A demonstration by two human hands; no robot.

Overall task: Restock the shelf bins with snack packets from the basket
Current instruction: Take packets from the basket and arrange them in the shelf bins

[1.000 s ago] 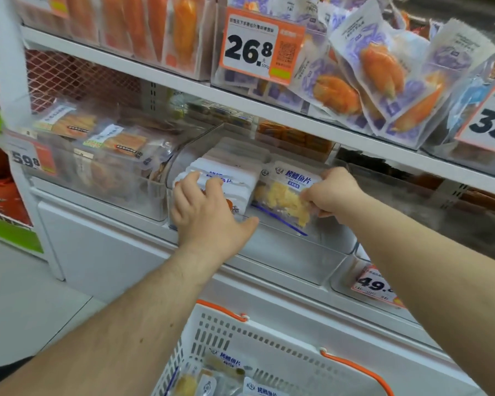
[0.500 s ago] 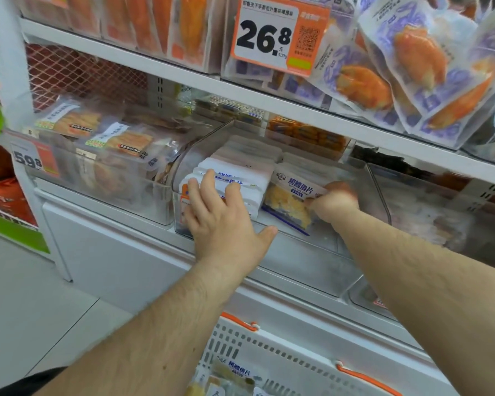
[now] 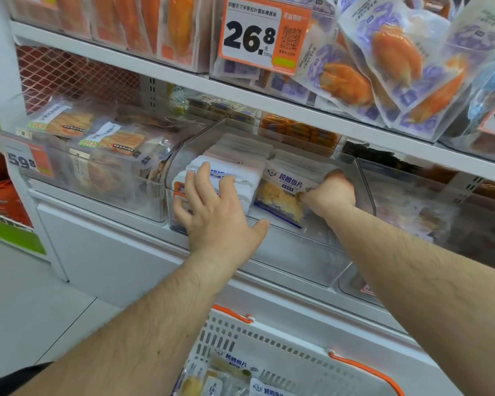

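Observation:
A clear shelf bin (image 3: 297, 252) on the middle shelf holds a row of white snack packets (image 3: 235, 164) standing on edge. My left hand (image 3: 215, 212) presses flat against the front of that row with spread fingers. My right hand (image 3: 330, 192) reaches into the bin and grips the right edge of a white packet of yellow fish slices (image 3: 283, 192), which stands beside the row. Below, the white basket (image 3: 283, 355) with orange handles holds more of the same packets (image 3: 232, 370).
A neighbouring bin (image 3: 106, 178) of brown snack packs sits to the left, another clear bin (image 3: 440, 212) to the right. The shelf above carries orange and purple packets (image 3: 383, 61) and a 26.8 price tag (image 3: 257, 35). White cabinet front and grey floor lie below.
My right hand has pushed the fish-slice packet deeper into the bin, beside the row. My left hand stays pressed on the row. The view has shifted closer to the shelf.

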